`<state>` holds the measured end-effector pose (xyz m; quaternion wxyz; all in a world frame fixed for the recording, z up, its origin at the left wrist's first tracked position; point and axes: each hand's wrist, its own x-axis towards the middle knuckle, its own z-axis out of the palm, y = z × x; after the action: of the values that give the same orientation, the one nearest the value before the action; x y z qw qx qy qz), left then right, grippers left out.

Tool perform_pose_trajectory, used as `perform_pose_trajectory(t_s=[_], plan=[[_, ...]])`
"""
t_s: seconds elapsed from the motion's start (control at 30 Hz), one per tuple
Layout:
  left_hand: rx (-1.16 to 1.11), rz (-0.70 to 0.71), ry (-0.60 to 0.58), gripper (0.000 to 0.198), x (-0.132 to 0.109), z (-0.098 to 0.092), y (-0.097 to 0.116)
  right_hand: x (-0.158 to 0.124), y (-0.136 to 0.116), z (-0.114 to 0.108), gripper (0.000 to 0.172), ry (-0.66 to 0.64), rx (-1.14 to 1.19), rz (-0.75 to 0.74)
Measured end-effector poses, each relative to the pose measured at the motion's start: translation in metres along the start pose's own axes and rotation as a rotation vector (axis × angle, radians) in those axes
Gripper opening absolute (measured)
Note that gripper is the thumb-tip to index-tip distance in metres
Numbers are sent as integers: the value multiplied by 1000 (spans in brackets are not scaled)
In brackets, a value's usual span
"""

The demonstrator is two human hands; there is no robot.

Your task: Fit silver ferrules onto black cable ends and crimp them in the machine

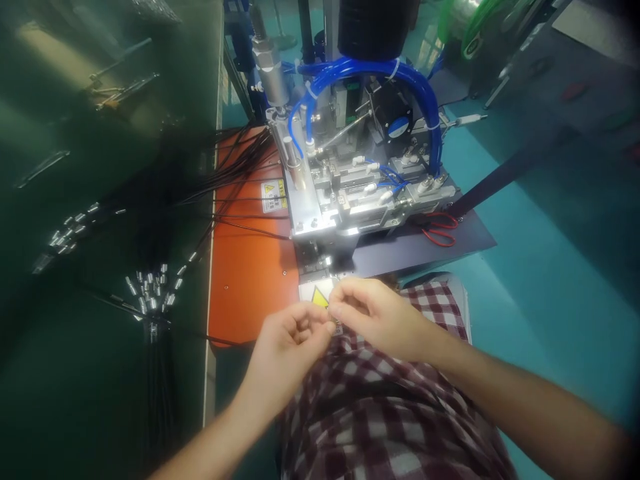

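Note:
My left hand [284, 343] and my right hand [383, 320] meet in front of the machine's near edge, fingertips almost touching. Both are closed in a pinch of thumb and fingers. Whatever sits between the fingertips is too small and blurred to name. Just behind them is a white label with a yellow warning triangle [319, 297], partly covered by my fingers. A thin black cable [223, 341] runs from the left toward my left hand; whether it reaches the fingers is hidden. Beyond the hands stands a metal machine [345, 207] with pneumatic fittings.
An orange plate [247, 280] lies left of the machine, crossed by black cables [235, 167]. On the dark green table [75, 373] lies a cable bundle with silvery ends [153, 293]. Thick blue hoses [425, 93] arch over the machine. A red wire [440, 235] loops at its right.

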<state>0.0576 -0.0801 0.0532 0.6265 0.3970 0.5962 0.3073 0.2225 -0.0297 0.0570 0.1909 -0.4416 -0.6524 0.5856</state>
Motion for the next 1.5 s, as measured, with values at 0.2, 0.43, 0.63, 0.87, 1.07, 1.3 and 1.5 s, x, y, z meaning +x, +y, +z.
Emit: perform_pose_trajectory(t_s=[0.2, 0.43, 0.63, 0.87, 1.07, 1.3, 1.5], plan=[[-125, -63, 33, 27, -1, -3, 3, -1, 5, 1, 18, 115, 264, -4], [-162, -63, 41, 25, -1, -5, 5, -13, 7, 6, 6, 117, 237, 45], [-209, -54, 0, 23, -3, -6, 6, -9, 6, 11, 6, 131, 300, 27], [-279, -14, -69, 20, -6, -7, 8, -8, 14, 16, 3, 107, 453, 14], [-286, 12, -133, 22, -5, -7, 11, -8, 14, 19, 5, 73, 525, -29], [-169, -29, -230, 20, -5, -12, 8, -5, 20, 9, 9, 60, 259, -295], [-24, -125, -188, 20, -4, -13, 9, 3, 17, -14, 16, -117, -94, -591]])
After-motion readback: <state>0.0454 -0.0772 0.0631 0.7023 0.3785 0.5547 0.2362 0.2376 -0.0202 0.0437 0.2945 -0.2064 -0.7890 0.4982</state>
